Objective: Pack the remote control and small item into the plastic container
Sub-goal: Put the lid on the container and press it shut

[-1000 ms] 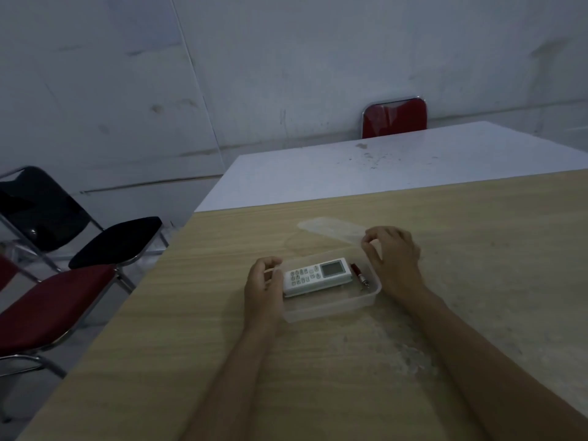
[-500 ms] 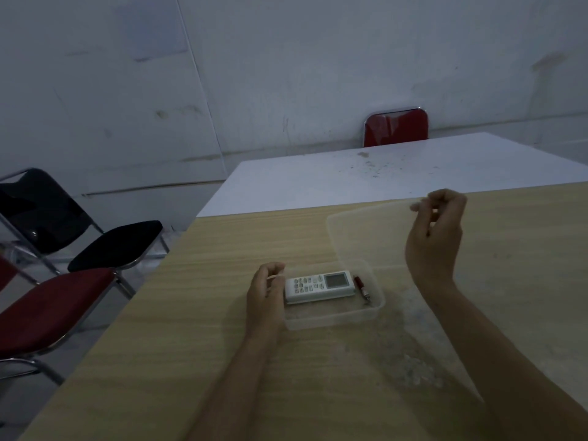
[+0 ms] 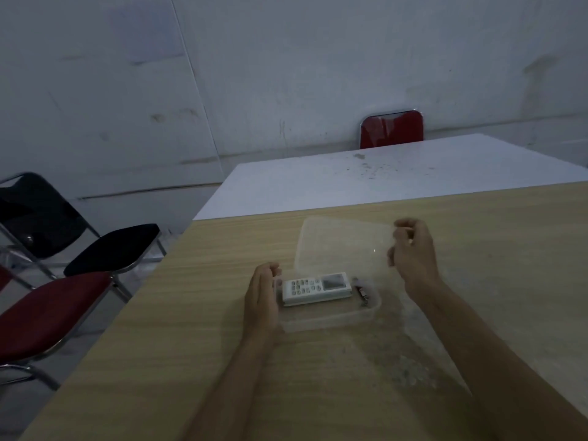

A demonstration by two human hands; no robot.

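We judge the packing itself done: the white rectangular remote control (image 3: 317, 287) lies flat inside the shallow clear plastic container (image 3: 331, 318), and the small red-and-dark item (image 3: 362, 292), which looks like a battery though it is too small to be sure, lies in there too, just beside the remote's right end. The container sits on the pale wood-grain desk (image 3: 191, 313). What is left, as far as we can tell, is closing it.

Our right hand (image 3: 412, 256) is raised above and behind the container, its fingers (image 3: 401, 225) pinched shut on the right edge of the thin translucent plastic lid (image 3: 340, 241). The lid hangs tilted in the air, its lower left corner close to the container's far rim; whether it touches there we cannot tell. It is well short of lying flat over the opening.

Our left hand (image 3: 261, 296) rests on the desk against the container's left end, fingers loosely curled and gripping nothing that we can see; it seems to steady the container. The remote is just to the right of this hand, apart from it, and lies below and to the left of the right hand, with the small item between.
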